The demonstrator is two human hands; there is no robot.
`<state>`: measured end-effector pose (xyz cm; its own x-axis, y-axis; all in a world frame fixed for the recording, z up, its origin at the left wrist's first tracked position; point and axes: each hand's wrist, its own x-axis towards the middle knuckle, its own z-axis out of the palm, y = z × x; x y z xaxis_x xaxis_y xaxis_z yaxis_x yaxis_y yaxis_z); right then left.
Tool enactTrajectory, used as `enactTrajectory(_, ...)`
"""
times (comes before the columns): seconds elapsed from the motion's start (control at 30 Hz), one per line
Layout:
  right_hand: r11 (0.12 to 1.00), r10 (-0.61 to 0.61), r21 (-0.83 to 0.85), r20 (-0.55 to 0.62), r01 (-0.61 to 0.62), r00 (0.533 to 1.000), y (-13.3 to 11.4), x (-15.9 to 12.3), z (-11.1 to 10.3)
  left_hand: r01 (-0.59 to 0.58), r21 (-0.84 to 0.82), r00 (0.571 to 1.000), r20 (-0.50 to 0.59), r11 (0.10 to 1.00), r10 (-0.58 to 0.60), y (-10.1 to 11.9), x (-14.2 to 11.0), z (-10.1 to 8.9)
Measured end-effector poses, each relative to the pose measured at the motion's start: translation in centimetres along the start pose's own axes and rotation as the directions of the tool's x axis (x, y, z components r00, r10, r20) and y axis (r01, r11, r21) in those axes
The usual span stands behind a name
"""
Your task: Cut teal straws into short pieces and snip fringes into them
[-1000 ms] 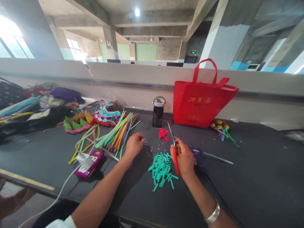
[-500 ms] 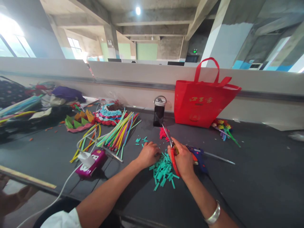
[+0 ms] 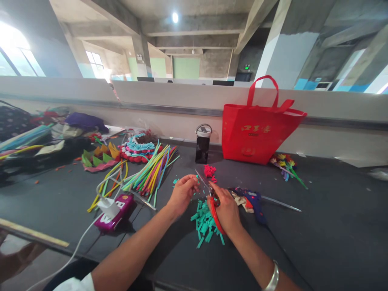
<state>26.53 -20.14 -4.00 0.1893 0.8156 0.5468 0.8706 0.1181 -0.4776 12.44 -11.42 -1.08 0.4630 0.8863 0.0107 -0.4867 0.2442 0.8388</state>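
My right hand [image 3: 224, 210] grips red-handled scissors [image 3: 209, 193], blades pointing up-left toward my left hand. My left hand [image 3: 182, 192] is pinched on a small teal piece held just above the dark table [image 3: 318, 226], close to the blade tips. Under both hands lies a pile of short teal cut pieces [image 3: 205, 224]. A small heap of red cut pieces [image 3: 209, 171] sits just beyond the scissors.
A bundle of coloured sticks [image 3: 150, 171] lies to the left, near a magenta power strip [image 3: 113, 212] with a white plug. A blue glue gun [image 3: 253, 200] rests right of my hand. A black bottle [image 3: 202, 143] and red tote bag [image 3: 257, 129] stand behind.
My left hand went from the sticks down into the teal pile, then lifted with a piece pinched. The right hand swung the scissors left toward it.
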Motion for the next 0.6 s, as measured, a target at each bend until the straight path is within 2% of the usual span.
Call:
enactTrajectory(0.2,1.0,0.002,-0.017,0.066,-0.001,0.998,-0.71,-0.26,0.41,-0.016,-0.03,1.0,-0.023,0.999,0.015,0.03,-0.33,0.41)
enactTrajectory(0.6,0.996,0.056,-0.068,0.051,-0.053,0.997,-0.92,-0.4,0.17,-0.089,0.082,0.996,-0.011,0.993,0.09,0.32,-0.82,0.84)
